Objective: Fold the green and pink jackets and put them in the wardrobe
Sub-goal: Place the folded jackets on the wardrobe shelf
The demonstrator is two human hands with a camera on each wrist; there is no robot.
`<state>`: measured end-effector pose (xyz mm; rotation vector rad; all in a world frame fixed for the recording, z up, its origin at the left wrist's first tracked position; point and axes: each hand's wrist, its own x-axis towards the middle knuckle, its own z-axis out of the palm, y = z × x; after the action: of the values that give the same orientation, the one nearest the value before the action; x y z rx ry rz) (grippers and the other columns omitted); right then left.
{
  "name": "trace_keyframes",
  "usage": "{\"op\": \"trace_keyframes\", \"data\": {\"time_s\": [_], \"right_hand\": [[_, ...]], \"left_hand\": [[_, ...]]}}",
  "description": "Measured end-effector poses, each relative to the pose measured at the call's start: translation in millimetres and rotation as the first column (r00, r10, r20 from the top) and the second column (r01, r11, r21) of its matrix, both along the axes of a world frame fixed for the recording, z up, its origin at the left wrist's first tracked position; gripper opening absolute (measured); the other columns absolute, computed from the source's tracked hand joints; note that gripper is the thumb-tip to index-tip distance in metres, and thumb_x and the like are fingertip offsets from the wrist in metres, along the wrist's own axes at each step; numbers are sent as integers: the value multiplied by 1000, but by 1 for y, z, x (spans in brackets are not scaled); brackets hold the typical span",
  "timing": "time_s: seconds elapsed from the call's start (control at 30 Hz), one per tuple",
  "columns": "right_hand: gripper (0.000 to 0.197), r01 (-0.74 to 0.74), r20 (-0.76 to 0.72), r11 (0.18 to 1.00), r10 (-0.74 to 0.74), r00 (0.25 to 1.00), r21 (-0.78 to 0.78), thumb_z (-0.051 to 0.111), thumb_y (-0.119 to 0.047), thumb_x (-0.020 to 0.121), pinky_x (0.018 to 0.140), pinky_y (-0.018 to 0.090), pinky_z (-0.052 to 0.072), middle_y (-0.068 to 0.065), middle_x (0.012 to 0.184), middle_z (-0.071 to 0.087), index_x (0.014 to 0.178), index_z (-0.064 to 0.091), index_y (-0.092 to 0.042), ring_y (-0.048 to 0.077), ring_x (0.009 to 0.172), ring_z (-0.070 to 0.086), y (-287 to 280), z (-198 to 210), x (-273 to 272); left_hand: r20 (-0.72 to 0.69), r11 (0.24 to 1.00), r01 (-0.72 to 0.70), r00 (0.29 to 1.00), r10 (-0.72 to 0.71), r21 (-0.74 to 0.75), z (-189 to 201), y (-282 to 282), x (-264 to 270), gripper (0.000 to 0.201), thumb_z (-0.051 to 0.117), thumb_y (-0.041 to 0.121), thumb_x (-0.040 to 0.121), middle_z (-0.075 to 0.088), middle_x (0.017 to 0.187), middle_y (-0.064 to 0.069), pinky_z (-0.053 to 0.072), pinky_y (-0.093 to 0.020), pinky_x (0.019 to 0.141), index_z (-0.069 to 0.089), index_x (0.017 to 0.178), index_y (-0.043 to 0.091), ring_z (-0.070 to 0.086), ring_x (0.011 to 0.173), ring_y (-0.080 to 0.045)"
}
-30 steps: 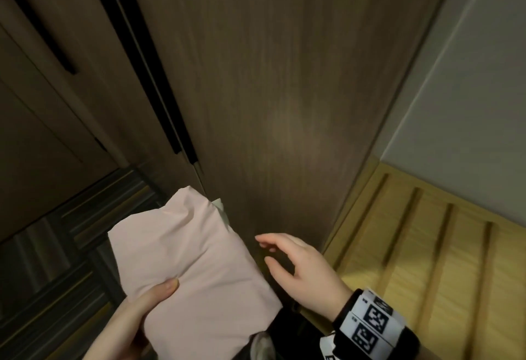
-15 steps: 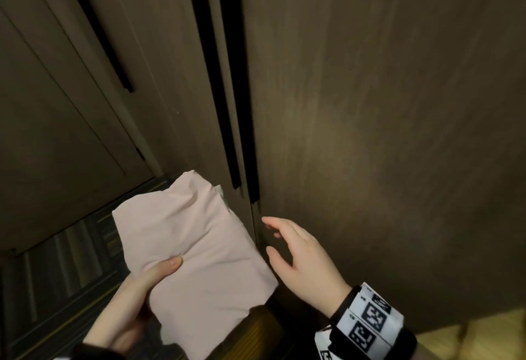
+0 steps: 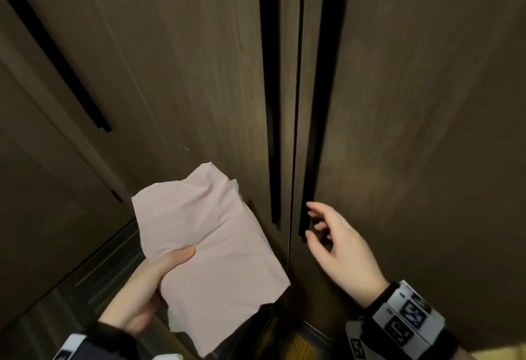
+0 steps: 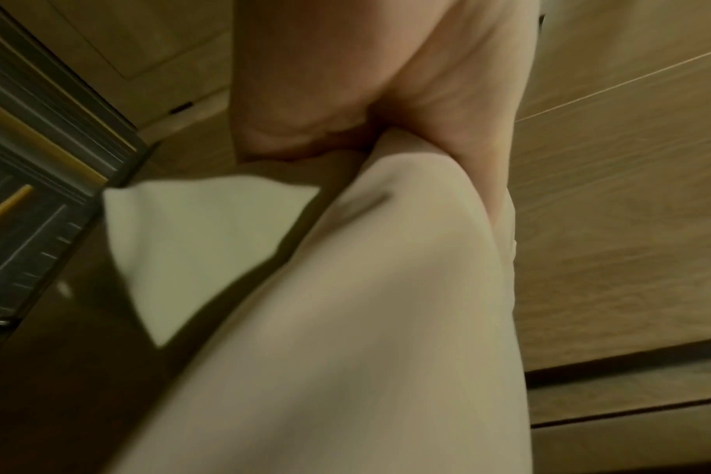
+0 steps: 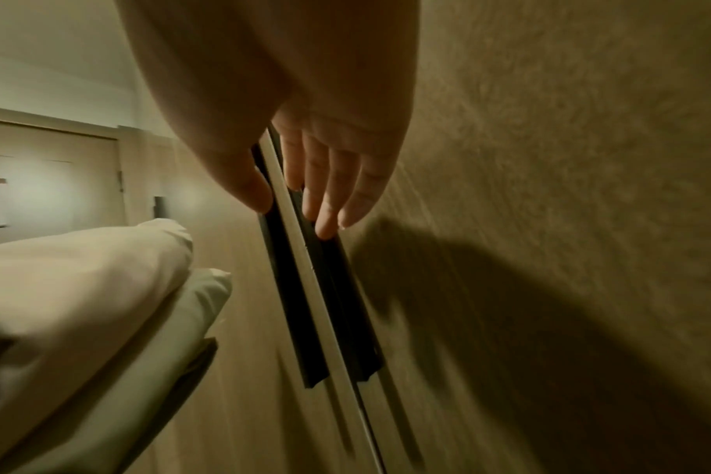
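My left hand (image 3: 159, 280) grips the folded pink jacket (image 3: 210, 248) from its left side, thumb on top. A pale green jacket (image 4: 199, 243) lies folded under it; only its edge (image 3: 234, 184) shows in the head view. In the right wrist view both folds, pink jacket (image 5: 73, 272) over green jacket (image 5: 150, 346), appear at the lower left. My right hand (image 3: 330, 234) is open with loosely spread fingers at the lower end of the right door's black handle (image 3: 310, 160). Its fingertips (image 5: 325, 224) lie on or just over that handle (image 5: 346, 314); contact is unclear. The wardrobe doors (image 3: 427, 132) are shut.
A second black handle (image 3: 270, 103) runs along the left door beside the gap. Another dark panel with a slanted black handle (image 3: 57, 55) stands further left. Striped carpet (image 3: 94, 277) lies below; a light wooden surface (image 3: 498, 355) shows at the bottom right corner.
The view has swung left from the wooden slatted surface to the door gap. My right hand has risen from below the handles to the right handle's lower end. The left hand keeps holding the jackets.
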<state>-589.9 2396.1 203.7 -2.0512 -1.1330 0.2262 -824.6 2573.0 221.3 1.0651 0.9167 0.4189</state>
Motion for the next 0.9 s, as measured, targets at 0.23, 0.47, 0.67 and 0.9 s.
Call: {"op": "trace_keyframes", "data": {"time_s": [0.23, 0.47, 0.67, 0.9], "right_hand": [[39, 443, 152, 885, -422, 894, -145, 50, -52, 87, 65, 23, 39, -16, 111, 63, 121, 49, -34, 5, 95, 61, 35, 21, -24], [39, 660, 314, 728, -592, 742, -185, 48, -61, 84, 47, 23, 21, -12, 61, 50, 75, 43, -23, 15, 58, 46, 70, 37, -28], [35, 702, 310, 683, -635, 707, -202, 47, -41, 90, 53, 28, 26, -8, 55, 39, 65, 38, -18, 23, 60, 43, 81, 38, -20], [36, 702, 227, 694, -666, 710, -158, 46, -37, 90, 56, 28, 31, -7, 57, 43, 60, 33, -21, 20, 61, 48, 76, 38, -45]], "left_hand": [[29, 972, 233, 972, -232, -42, 3, 81, -3, 58, 82, 21, 60, 66, 118, -6, 36, -46, 105, 66, 116, 16, 62, 111, -26], [35, 928, 370, 929, -369, -34, 1, 108, 2, 71, 86, 29, 52, 67, 117, -4, 39, -43, 102, 64, 118, 16, 63, 110, -23], [50, 912, 409, 912, -408, -22, 2, 110, 0, 52, 78, 22, 63, 69, 114, -3, 44, -39, 94, 67, 114, 16, 66, 104, -19], [65, 912, 409, 911, -408, -17, -1, 101, -14, 51, 73, 19, 67, 69, 113, -1, 45, -37, 92, 63, 118, 17, 66, 104, -18]]}}
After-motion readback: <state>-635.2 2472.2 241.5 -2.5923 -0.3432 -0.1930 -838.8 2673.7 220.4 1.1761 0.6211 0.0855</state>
